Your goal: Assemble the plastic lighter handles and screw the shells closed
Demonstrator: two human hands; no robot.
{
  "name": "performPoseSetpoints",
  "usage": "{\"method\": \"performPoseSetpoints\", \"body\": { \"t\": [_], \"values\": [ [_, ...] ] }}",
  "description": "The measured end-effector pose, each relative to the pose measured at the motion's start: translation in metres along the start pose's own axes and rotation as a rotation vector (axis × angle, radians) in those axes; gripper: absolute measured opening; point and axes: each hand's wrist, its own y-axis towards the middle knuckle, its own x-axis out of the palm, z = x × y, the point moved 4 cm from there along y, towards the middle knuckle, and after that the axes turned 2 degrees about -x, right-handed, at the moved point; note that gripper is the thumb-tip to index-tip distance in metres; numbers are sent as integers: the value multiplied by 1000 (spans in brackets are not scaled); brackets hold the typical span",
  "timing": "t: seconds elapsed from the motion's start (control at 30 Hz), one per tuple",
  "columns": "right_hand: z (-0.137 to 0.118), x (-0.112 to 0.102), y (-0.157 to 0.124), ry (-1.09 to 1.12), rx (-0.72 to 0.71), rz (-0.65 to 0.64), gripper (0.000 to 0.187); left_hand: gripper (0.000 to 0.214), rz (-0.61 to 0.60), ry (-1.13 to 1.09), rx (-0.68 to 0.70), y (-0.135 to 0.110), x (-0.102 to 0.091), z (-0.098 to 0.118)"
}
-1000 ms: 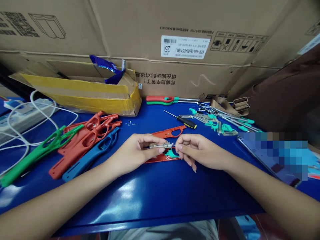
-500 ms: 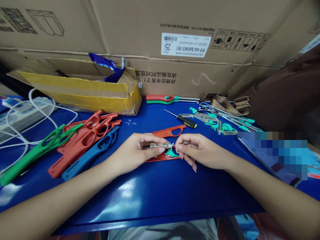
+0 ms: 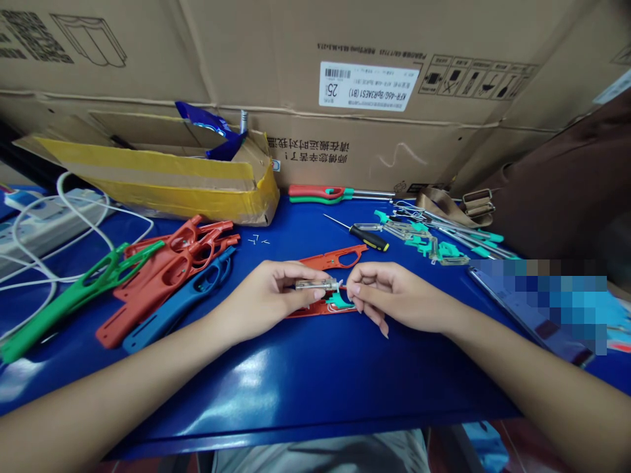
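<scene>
Barely any motion over the last second: view tips slightly, hands hold pose.
Left hand [image 3: 276, 292] pinches clear fuel tank [image 3: 311, 284] above open orange lighter shell [image 3: 323, 260]; teal trigger [image 3: 339, 301] in near half. Right hand [image 3: 389, 295]: thumb and index nearly closed beside tank's white valve [image 3: 340, 284], can't tell if gripping anything. Looks like fine valve-end work; next move likely calls for steady left pinch, small right-fingertip motion.

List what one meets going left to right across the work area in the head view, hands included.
Green handle shell, blue handle shell, left hand, clear plastic piece, right hand, dark flat device.
</scene>
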Motion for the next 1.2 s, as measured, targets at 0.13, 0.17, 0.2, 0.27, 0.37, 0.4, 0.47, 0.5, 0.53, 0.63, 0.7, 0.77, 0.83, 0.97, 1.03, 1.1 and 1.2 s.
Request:
{"method": "performPoseSetpoints", "body": {
  "t": [0.13,0.17,0.2,0.27,0.37,0.4,0.47,0.5,0.53,0.63,0.7,0.77,0.83,0.97,1.03,1.1,1.2],
  "values": [
    [0,-1,0,-11,1,0,22,28,2,-14,-8,0,0,0],
    [0,-1,0,-16,1,-1,22,28,2,-20,-7,0,0,0],
    [0,-1,0,-21,-1,-1,22,27,1,-25,-7,1,0,0],
    [-1,-1,0,-26,-5,-4,21,27,2,-30,-1,1,0,-1],
    [-2,-1,0,-30,-4,-6,21,27,-4,-31,-4,1,0,-2],
    [-2,-1,0,-30,-1,-7,20,28,-8,-32,-7,1,0,-3],
    [-2,0,0,-26,3,-9,20,28,-14,-35,-14,1,1,-3],
    [-1,0,0,-23,5,-11,20,28,-16,-34,-14,1,1,-3],
    [-1,0,0,-19,4,-12,20,28,-19,-31,-12,0,1,-2],
    [0,0,0,-11,-2,-15,20,26,-26,1,8,0,2,0],
    [0,0,0,-10,-5,-14,21,25,-28,25,23,0,2,1],
    [-1,0,0,-14,-8,-8,21,26,-27,29,30,0,2,2],
    [-1,0,0,-19,-13,-4,21,28,-27,18,27,0,2,1],
    [-1,-1,0,-23,-17,-15,18,28,-20,-4,22,0,1,0],
    [0,-1,0,-23,-22,-18,17,27,-19,-14,20,0,1,0],
    [0,-2,0,-20,-27,-24,16,26,-20,-23,15,0,1,-1],
    [0,-2,0,-13,-34,-32,15,27,-18,-27,9,0,1,-1]
  ]
}}
